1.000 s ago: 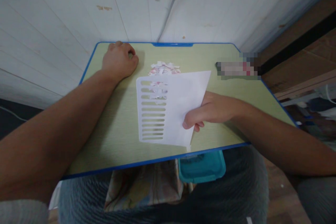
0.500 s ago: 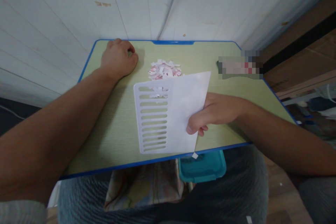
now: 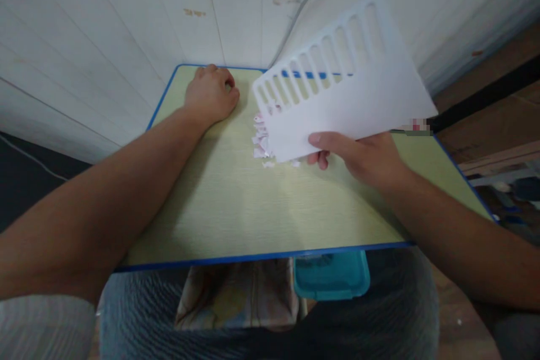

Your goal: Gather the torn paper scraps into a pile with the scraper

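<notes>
A flat white panel with a row of long slots (image 3: 320, 118), perhaps plastic, is tilted above the table. My right hand (image 3: 358, 152) pinches its lower edge, thumb on the face and fingers behind. Partly hidden behind the panel lies a pile of small white and pinkish paper scraps (image 3: 261, 140) on the tabletop. My left hand (image 3: 213, 93) rests closed at the table's far left corner, its fingers curled. Whatever those fingers hold, if anything, is hidden.
The pale green table (image 3: 236, 208) has a blue rim and stands against a white plank wall (image 3: 147, 22). A teal plastic container (image 3: 333, 281) and a patterned cloth (image 3: 236, 298) are below the near edge. A grey cable (image 3: 299, 11) runs down the wall.
My right hand has swung the panel up and turned it, so its slots now point toward the wall. My left hand stays at the same table corner. The view has shifted slightly.
</notes>
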The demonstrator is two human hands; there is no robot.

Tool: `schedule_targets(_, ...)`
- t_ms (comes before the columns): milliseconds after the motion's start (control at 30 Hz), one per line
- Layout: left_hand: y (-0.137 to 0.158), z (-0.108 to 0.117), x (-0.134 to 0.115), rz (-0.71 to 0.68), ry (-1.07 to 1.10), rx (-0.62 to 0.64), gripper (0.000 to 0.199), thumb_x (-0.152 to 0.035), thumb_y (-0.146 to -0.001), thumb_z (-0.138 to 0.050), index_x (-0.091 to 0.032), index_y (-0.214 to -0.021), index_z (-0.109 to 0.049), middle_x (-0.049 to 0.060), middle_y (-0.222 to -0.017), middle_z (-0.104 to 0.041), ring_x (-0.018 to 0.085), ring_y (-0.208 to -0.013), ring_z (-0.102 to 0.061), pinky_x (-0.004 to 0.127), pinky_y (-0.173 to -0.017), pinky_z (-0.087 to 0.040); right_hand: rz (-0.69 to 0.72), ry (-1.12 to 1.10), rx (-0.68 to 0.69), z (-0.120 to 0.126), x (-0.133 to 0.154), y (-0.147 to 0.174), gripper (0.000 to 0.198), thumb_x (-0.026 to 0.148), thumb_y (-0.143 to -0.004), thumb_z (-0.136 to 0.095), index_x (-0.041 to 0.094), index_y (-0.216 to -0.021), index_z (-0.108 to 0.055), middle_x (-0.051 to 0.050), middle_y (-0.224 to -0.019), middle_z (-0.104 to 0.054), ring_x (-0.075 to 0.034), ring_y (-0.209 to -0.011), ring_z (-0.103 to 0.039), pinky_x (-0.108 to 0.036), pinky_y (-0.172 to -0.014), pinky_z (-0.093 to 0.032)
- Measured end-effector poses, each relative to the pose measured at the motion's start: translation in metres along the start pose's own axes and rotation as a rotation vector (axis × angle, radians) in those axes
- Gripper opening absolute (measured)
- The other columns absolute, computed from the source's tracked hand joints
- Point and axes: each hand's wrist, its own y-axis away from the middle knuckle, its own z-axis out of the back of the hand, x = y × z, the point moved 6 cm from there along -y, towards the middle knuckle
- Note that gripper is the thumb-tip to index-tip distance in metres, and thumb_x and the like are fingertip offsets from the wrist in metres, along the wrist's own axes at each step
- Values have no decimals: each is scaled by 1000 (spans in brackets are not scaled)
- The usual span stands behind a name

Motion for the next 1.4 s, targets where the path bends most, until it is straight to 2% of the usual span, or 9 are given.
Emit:
schedule_targets(33, 0, 0, 1, 4, 11, -10, 32, -30, -111, -62, -18, -133, -82, 18, -149, -73, 39, -145, -62, 58, -130, -52, 29, 38, -85, 6, 0, -2, 28, 32, -91, -88, 24, -66, -76, -5, -67, -78, -19, -55, -65, -35, -58, -58)
schedule_targets(100, -1, -2, 3, 10, 27, -14, 32, -28, -111, -61, -19, -133, -82, 17, -151, -73, 37, -144, -61, 56, -130, -51, 41, 97, -155, 13, -1, -4, 29, 31, -89, -85, 27, -63, -74, -4, -65, -76, -20, -54, -63, -38, -57, -58)
schedule_targets(267, -4, -7, 8, 0, 73, -9, 31, -27, -111, -60, -19, -133, -80, 18, -154, -71, 38, -145, -60, 58, -131, -49, -1, 143, -111, 12, -8, -6, 32, 34, -84, -86, 29, -57, -71, -5, -60, -71, -22, -55, -64, -39, -53, -58)
schedule_targets(500, -3, -7, 6, -6, 46, -36, 31, -29, -111, -60, -18, -132, -80, 17, -151, -73, 35, -141, -61, 52, -129, -51, -2, 116, -143, 14, -14, -7, 25, 29, -78, -86, 28, -59, -70, -3, -59, -67, -19, -50, -60, -36, -48, -53)
schedule_targets(733, 0, -3, 1, 8, 41, -14, 33, -28, -112, -59, -15, -135, -80, 19, -151, -72, 37, -144, -61, 53, -129, -51, -44, 102, -13, 9, -20, -6, 20, 27, -75, -83, 26, -58, -73, -5, -57, -69, -20, -50, -61, -35, -46, -52)
schedule_targets(1000, -2, -5, 3, 3, 36, -14, 32, -28, -112, -59, -16, -133, -80, 19, -152, -72, 36, -145, -61, 50, -129, -51, -11, 156, -163, 20, -6, -5, 22, 30, -75, -80, 27, -55, -71, -3, -56, -67, -17, -49, -57, -34, -46, -51)
schedule_targets(1200, -1, -3, 1, -5, 32, -13, 35, -29, -110, -57, -15, -133, -80, 21, -150, -72, 39, -146, -61, 53, -128, -52, 30, 165, -159, 18, -10, -8, 27, 31, -79, -85, 29, -61, -65, -1, -57, -64, -20, -50, -59, -38, -50, -55)
schedule_targets(1400, -2, -5, 6, 17, 61, -7, 34, -30, -110, -58, -17, -132, -80, 18, -151, -72, 36, -147, -59, 51, -132, -47, 30, 197, -153, 21, -14, -12, 30, 29, -82, -85, 29, -60, -65, -1, -57, -64, -20, -51, -60, -39, -53, -57)
